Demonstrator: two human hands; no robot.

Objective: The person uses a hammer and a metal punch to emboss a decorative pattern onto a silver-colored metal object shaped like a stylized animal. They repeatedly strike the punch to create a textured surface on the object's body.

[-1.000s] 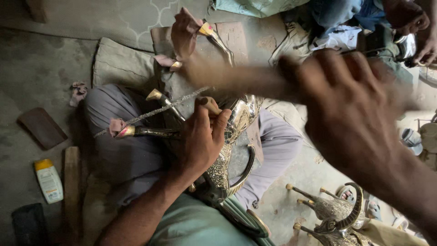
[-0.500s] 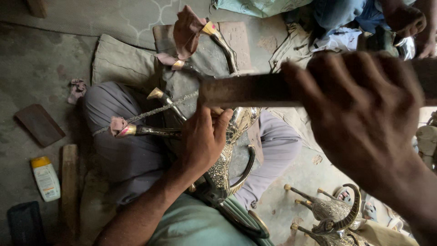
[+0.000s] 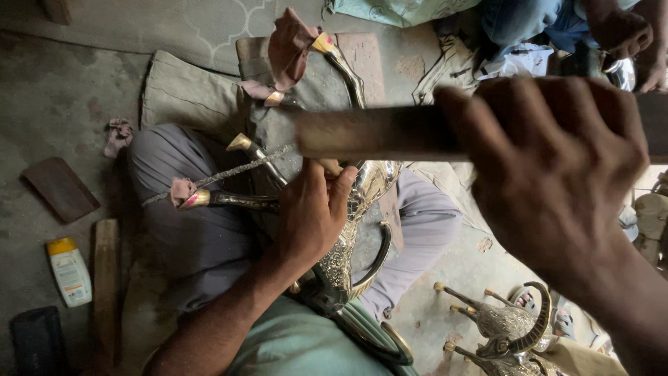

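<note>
A: Left hand (image 3: pixel 309 212)?

B: Closed around the engraved metal figure (image 3: pixel 355 230), pinning it in the lap, against the grey trousers (image 3: pixel 202 237). The thumb lies by the figure's shiny upper part. A twisted metal rod (image 3: pixel 223 173) runs out to the left from under the fingers.

A: Right hand (image 3: pixel 557 174)?

B: Raised close to the camera, fingers wrapped round a wooden stick (image 3: pixel 376 132). The stick lies level above the figure, well clear of it, its blunt end pointing left.

A: Position of the figure?

B: Between the knees, long curved horns (image 3: pixel 348 69) reaching away over a folded cloth pad (image 3: pixel 181 90). Horn tips are brass coloured, some wrapped in pink rag (image 3: pixel 289 42).

A: Surroundings?

B: Floor at left: small white bottle with yellow cap (image 3: pixel 68 270), wooden slat (image 3: pixel 106 278), dark flat tile (image 3: pixel 59 188). Lower right: more horned metal figures (image 3: pixel 508 327). Top right: another person's hand (image 3: pixel 623 31), busy with something I cannot make out.
</note>
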